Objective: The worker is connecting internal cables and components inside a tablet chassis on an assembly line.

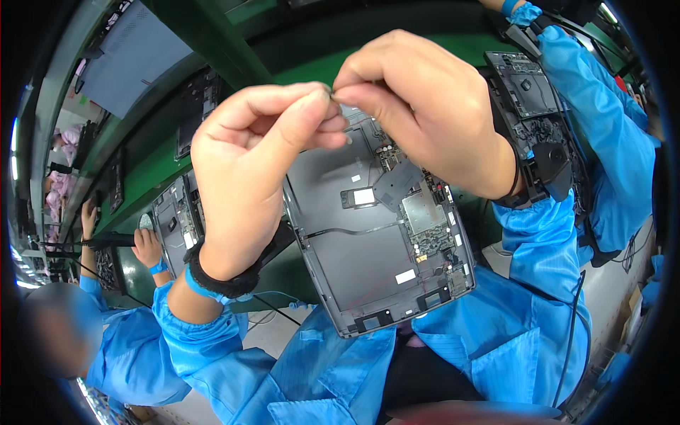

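Note:
Above the far part of an opened, dark grey laptop-like housing [358, 265], my two hands meet fingertip to fingertip. My left hand [244, 152] pinches with thumb and index finger, its other fingers curled. From the right, my right hand [435, 117] pinches at the same spot. Between the tips is a tiny dark bit, too small and covered to name. Inside the housing, a circuit board [425, 212] runs along the right side. A small dark module with a white label [363, 197] lies near the middle, beside a grey flap [398, 185]. A dark cable [350, 230] crosses to the board.
Another opened housing [528, 88] lies at the right, near a co-worker's blue sleeve [602, 120]. At the left, a co-worker's hand [147, 248] is beside a further housing [170, 219]. A green frame beam [205, 39] and a grey panel [134, 60] stand beyond the green bench.

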A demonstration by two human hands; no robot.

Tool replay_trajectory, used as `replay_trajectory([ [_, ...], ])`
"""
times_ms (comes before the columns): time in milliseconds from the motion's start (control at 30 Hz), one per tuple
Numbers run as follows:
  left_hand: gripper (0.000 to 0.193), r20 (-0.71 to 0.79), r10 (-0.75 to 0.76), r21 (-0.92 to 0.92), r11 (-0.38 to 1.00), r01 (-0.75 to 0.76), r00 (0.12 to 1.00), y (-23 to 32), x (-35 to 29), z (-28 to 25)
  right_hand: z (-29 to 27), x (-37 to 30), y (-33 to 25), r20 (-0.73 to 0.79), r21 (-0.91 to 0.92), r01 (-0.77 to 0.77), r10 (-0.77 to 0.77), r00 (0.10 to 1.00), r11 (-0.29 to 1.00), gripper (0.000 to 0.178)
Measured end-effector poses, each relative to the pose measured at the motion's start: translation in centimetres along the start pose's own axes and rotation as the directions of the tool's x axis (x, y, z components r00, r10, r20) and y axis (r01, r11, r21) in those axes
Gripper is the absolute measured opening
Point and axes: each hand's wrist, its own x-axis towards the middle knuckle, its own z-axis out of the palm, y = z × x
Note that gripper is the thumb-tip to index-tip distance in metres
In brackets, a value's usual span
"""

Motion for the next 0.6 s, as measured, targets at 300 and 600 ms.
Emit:
replay_trajectory([
  [300, 0.024, 0.433, 0.082, 0.844, 0.313, -0.435, 0.898, -1.0, 4.4, -0.9, -2.5, -2.0, 4.5, 0.358, -0.354, 0.155, -0.019, 0.933, 0.922, 0.018],
  [600, 0.008, 0.518, 0.101, 0.823, 0.213, -0.527, 0.85, -5.0, 6.5, 0.7, -0.5, -3.4, 4.3, 0.412, -0.496, 0.184, 0.044, 0.91, 0.848, 0.009],
])
